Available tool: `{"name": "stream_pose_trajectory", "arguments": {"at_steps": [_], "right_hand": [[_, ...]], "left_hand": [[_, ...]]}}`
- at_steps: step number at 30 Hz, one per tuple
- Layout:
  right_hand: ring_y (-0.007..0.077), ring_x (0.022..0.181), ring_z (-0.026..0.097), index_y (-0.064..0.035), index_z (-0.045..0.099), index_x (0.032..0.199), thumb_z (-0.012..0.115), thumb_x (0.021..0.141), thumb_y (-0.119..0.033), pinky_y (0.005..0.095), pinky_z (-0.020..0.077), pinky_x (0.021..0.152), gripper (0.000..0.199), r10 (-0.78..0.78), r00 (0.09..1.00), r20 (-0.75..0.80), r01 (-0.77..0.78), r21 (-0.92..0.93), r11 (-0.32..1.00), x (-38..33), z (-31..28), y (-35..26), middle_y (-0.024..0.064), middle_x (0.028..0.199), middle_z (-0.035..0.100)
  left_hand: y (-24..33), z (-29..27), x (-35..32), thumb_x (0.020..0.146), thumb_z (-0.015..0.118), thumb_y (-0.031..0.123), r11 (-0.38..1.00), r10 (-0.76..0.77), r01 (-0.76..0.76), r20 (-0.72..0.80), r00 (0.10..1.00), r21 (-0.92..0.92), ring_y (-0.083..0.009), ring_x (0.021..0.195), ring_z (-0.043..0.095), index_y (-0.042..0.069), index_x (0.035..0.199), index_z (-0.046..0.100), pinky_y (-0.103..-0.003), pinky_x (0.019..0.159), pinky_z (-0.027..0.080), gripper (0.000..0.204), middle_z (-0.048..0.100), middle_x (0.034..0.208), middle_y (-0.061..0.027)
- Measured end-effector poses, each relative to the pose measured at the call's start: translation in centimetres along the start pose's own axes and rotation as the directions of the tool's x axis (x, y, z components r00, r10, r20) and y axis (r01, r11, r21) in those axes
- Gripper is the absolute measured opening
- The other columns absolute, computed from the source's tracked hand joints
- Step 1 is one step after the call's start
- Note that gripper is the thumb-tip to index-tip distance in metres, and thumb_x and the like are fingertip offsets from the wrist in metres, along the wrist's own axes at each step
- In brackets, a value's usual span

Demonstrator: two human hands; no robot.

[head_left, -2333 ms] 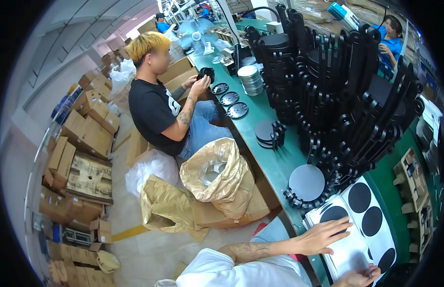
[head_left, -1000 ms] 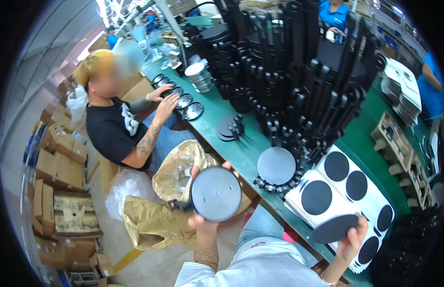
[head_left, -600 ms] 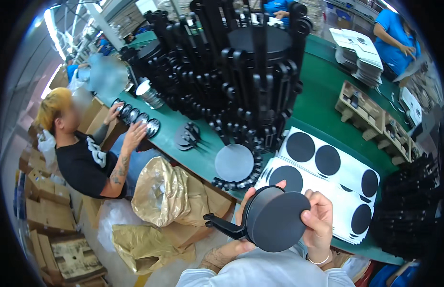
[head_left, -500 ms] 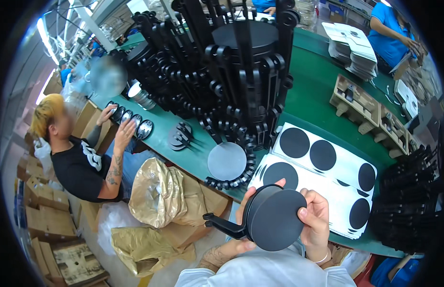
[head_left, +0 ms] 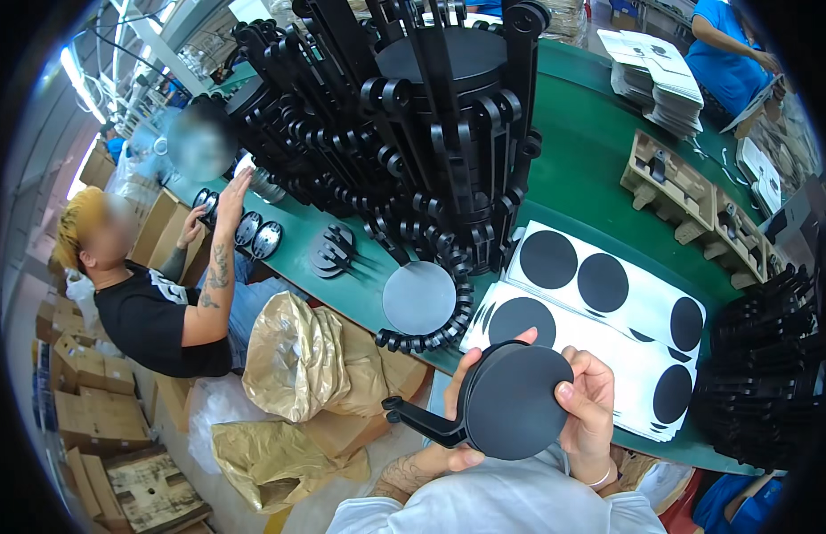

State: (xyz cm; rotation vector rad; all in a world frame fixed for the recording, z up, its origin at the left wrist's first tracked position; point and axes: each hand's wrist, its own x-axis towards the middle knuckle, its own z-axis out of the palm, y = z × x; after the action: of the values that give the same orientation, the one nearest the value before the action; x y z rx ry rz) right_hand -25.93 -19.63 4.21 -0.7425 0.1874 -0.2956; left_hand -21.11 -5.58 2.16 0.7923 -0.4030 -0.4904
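Observation:
Between my two hands is a black stand with a round flat base [head_left: 517, 402] and a jointed arm [head_left: 422, 422] that sticks out to the left. My left hand [head_left: 455, 400] grips the base's left edge, its fingers partly hidden behind it. At the right edge my right hand [head_left: 591, 411] pinches the rim, thumb on the flat black face. Just beyond lie white sheets [head_left: 591, 343] bearing round black pads [head_left: 548, 259]. A grey disc [head_left: 418, 297] ringed by black arm joints sits on the green table, left of the sheets.
Tall stacks of black stands [head_left: 431, 151] rise ahead on the green table [head_left: 573, 133]. Cardboard trays [head_left: 671, 191] and a white stack [head_left: 653, 76] lie to the right. A co-worker [head_left: 164, 303] sits at left beside round black parts [head_left: 267, 238]. Brown bags [head_left: 293, 356] stand below.
The co-worker's nearer hand has lifted up from the round parts. My hands keep the stand in nearly the same place, and the view has shifted slightly.

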Motion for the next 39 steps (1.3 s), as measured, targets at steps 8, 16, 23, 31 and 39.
{"name": "stream_pose_trajectory", "arguments": {"at_steps": [8, 16, 23, 31, 39], "right_hand": [[0.0093, 0.072, 0.052, -0.0024, 0.057, 0.080, 0.068, 0.081, 0.004, 0.0213, 0.0417, 0.069, 0.013, -0.046, 0.998, -0.038, 0.045, -0.024, 0.999, 0.1, 0.5, 0.5, 0.0035, 0.081, 0.053], [0.0090, 0.070, 0.050, -0.0036, 0.056, 0.078, 0.069, 0.081, 0.003, 0.0218, 0.0410, 0.069, 0.015, -0.078, 0.996, -0.045, 0.079, 0.011, 0.997, 0.3, 0.4, 0.6, 0.0027, 0.080, 0.050], [0.0088, 0.070, 0.049, -0.0037, 0.056, 0.078, 0.068, 0.081, 0.003, 0.0218, 0.0410, 0.071, 0.014, -0.079, 0.995, -0.054, 0.078, -0.012, 0.997, 0.0, 0.5, 0.6, 0.0029, 0.080, 0.050], [0.0080, 0.068, 0.049, -0.0029, 0.056, 0.079, 0.068, 0.081, 0.004, 0.0211, 0.0405, 0.068, 0.014, -0.090, 0.994, -0.057, 0.087, -0.054, 0.995, 0.1, 0.9, 0.5, 0.0033, 0.081, 0.051], [0.0074, 0.069, 0.051, -0.0010, 0.057, 0.079, 0.068, 0.081, 0.006, 0.0212, 0.0415, 0.069, 0.014, -0.138, 0.990, -0.035, 0.130, -0.171, 0.977, 0.0, 1.5, 0.0, 0.0040, 0.081, 0.051]], "left_hand": [[-1.6, -2.3, 0.4, 0.061, 0.081, 0.058, 0.992, 0.013, 0.010, 0.181, 0.983, -0.123, -0.0409, 0.143, 0.026, 0.050, 0.149, 0.017, -0.054, 0.110, 0.036, 0.109, 0.006, 0.157, -0.0290], [-0.6, -1.2, 0.7, 0.059, 0.080, 0.069, 0.994, -0.039, 0.053, 0.140, 0.989, -0.098, -0.0419, 0.143, 0.025, 0.049, 0.148, 0.017, -0.055, 0.110, 0.036, 0.111, 0.008, 0.156, -0.0286], [-2.0, -2.3, 0.5, 0.057, 0.086, 0.060, 0.973, -0.057, 0.090, 0.158, 0.986, -0.213, -0.0378, 0.145, 0.021, 0.048, 0.148, 0.017, -0.052, 0.114, 0.032, 0.115, 0.007, 0.158, -0.0242], [-1.4, -2.5, 0.5, 0.058, 0.086, 0.059, 0.989, -0.055, 0.078, 0.179, 0.982, -0.123, -0.0375, 0.144, 0.025, 0.048, 0.148, 0.016, -0.052, 0.114, 0.033, 0.115, 0.009, 0.157, -0.0250], [-1.8, -2.7, 1.0, 0.062, 0.081, 0.066, 0.993, 0.039, -0.010, 0.244, 0.969, -0.116, -0.0419, 0.142, 0.026, 0.049, 0.149, 0.017, -0.054, 0.112, 0.034, 0.109, 0.010, 0.155, -0.0291]]}}
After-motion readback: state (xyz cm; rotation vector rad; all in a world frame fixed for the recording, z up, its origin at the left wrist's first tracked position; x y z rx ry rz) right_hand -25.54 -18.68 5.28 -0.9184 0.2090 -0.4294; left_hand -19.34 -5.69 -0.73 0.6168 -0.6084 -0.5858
